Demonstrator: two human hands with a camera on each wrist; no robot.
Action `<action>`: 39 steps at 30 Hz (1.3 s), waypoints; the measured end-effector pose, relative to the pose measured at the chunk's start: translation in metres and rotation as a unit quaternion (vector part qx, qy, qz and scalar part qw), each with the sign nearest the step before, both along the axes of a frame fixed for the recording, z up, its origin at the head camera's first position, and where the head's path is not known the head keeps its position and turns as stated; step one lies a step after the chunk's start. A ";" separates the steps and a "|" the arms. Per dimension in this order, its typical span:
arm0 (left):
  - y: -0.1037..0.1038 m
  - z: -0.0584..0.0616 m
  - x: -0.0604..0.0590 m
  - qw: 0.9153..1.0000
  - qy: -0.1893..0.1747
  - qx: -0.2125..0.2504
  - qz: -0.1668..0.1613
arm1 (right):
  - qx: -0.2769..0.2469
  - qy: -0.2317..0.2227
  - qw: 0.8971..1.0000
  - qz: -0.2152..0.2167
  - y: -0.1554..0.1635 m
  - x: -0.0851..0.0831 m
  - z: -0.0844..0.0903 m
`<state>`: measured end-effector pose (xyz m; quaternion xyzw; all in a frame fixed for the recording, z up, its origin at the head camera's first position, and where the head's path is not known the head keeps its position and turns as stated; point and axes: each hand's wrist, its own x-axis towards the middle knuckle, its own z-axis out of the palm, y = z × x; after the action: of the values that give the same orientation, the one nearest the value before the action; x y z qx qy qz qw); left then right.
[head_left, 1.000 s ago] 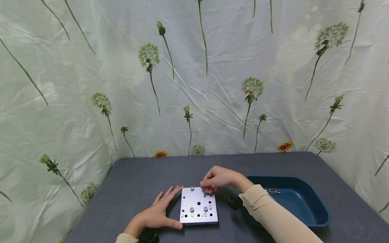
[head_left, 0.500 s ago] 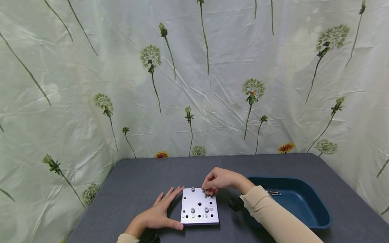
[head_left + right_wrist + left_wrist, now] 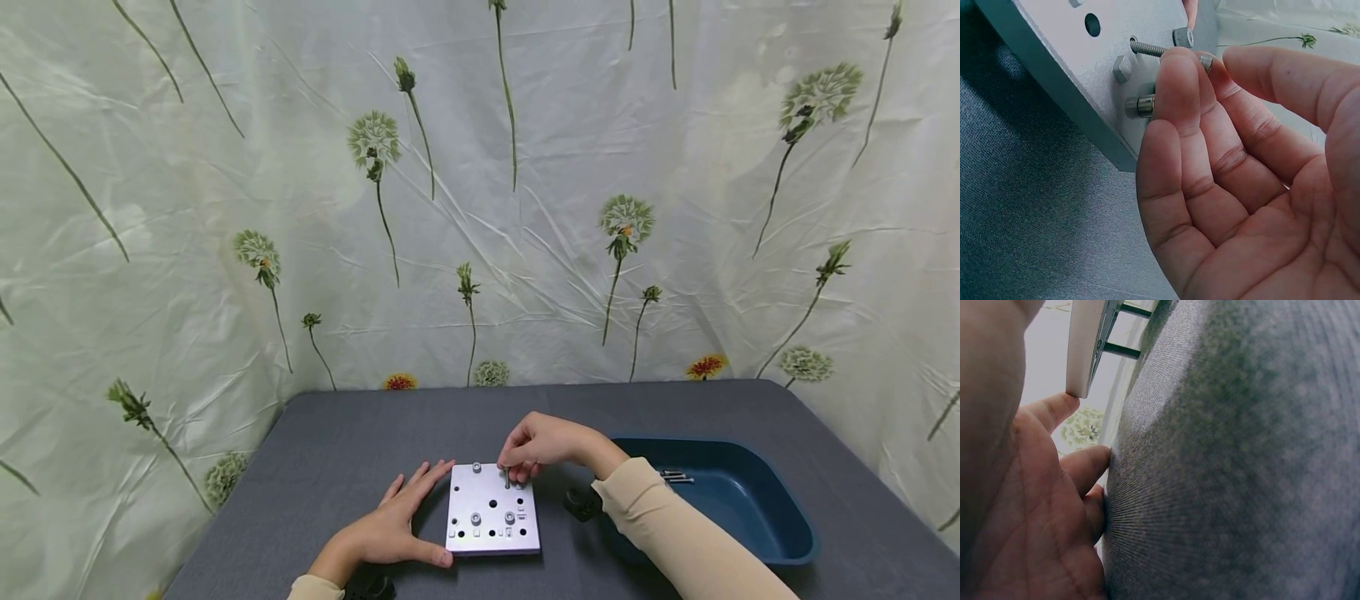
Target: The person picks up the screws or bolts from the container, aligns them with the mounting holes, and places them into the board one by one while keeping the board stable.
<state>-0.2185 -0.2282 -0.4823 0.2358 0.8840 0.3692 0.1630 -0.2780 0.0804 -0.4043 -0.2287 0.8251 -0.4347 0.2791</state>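
A square metal plate (image 3: 491, 533) with holes and several screws in it lies on the grey table (image 3: 337, 450). My right hand (image 3: 534, 446) pinches a long screw (image 3: 507, 478) standing upright in a hole near the plate's far right corner; the right wrist view shows the screw (image 3: 1150, 49) entering the plate (image 3: 1066, 56) between my fingertips. My left hand (image 3: 390, 525) lies flat on the table, fingers straight along the plate's left edge and thumb at its near left corner. In the left wrist view the left hand (image 3: 1035, 506) lies against the table with the plate's edge (image 3: 1088, 344) above.
A dark blue tray (image 3: 780, 533) sits to the right of the plate with a few screws (image 3: 675, 477) in it. A small black object (image 3: 581, 502) lies between plate and tray. A flower-print cloth (image 3: 480, 208) hangs behind the table.
Hands, plate and screw hold nearly the same places; the view has shifted slightly, and no turn of the screw is visible.
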 end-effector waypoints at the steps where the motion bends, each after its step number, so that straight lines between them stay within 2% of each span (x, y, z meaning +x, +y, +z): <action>1: 0.000 0.000 0.000 1.000 0.000 -0.001 0.000 | 0.000 -0.001 1.000 0.001 0.000 0.000 0.000; 31: 0.000 -0.001 0.000 1.000 -0.001 0.000 -0.003 | 0.003 -0.001 1.000 -0.006 -0.001 0.002 0.000; 39: 0.000 -0.002 -0.001 1.000 0.004 -0.002 -0.001 | 0.006 -0.001 1.000 0.006 0.000 0.001 0.002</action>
<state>-0.2191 -0.2285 -0.4842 0.2380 0.8851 0.3663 0.1606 -0.2768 0.0805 -0.4025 -0.2318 0.8261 -0.4280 0.2841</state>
